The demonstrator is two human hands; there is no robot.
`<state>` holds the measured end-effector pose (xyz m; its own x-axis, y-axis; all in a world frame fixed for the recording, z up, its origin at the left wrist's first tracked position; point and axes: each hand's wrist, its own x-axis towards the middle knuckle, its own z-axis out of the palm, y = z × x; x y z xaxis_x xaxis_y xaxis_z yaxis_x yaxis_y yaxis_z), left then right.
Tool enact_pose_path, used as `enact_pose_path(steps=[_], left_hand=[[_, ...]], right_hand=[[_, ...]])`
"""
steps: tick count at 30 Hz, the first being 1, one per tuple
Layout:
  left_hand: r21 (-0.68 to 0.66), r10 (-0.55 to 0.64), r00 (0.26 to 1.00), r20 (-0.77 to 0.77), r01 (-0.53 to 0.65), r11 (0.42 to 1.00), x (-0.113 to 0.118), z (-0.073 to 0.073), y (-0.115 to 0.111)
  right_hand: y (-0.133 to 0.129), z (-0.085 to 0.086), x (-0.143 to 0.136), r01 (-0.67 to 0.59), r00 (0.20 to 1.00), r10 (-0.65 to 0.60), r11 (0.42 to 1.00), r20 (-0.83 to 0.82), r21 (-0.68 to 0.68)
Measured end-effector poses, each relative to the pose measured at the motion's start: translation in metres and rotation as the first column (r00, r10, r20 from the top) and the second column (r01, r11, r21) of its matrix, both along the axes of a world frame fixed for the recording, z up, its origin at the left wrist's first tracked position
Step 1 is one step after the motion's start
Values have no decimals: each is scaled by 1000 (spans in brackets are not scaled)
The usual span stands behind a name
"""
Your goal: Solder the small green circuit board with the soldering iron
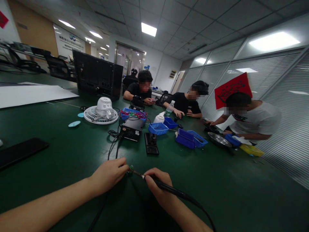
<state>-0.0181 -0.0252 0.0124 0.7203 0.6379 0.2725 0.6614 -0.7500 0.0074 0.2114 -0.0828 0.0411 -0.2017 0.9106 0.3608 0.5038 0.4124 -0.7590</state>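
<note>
Right hand (158,183) gripping soldering iron (169,189); no legible writing anywhere.

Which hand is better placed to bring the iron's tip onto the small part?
Right. The right hand grips the soldering iron, tip aimed at the small part pinched by the left hand.

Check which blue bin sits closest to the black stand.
The shallow blue bin just above the black stand; the other blue bins lie farther right or behind.

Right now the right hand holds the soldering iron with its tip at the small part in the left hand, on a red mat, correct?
Not quite: the mat is dark green, as the head view shows. The right hand does hold the soldering iron, its tip at the small part pinched by the left hand.
</note>
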Motion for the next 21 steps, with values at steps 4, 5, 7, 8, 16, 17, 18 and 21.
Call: enact_pose_path(steps=[4,5,7,8,16,17,18,21], left_hand=[[0,-4,1000,20,4,1000,-1,-5,2],[-3,-7,1000,25,7,1000,-1,-6,2],[-5,-4,999,37,4,1000,-1,-5,2],[-3,-1,999,43,1,1000,0,-5,2],[4,-8,985,175,7,1000,1,3,3],[10,-19,982,190,18,1000,1,3,3],[17,-30,979,203,27,999,1,3,3],[10,-36,977,208,35,999,0,4,5]], right_hand=[[-1,1,0,-8,1000,8,1000,-12,0],[-1,1,0,-10,1000,10,1000,-13,0],[-1,0,0,-14,1000,14,1000,-10,-2],[-1,0,1,-11,1000,11,1000,-9,-3],[1,-1,0,2,1000,-2,1000,-5,-17],[1,-1,0,0,1000,0,1000,-6,-19],[0,0,0,-2,1000,2,1000,-8,-22],[-1,1,0,-5,1000,4,1000,-13,-26]])
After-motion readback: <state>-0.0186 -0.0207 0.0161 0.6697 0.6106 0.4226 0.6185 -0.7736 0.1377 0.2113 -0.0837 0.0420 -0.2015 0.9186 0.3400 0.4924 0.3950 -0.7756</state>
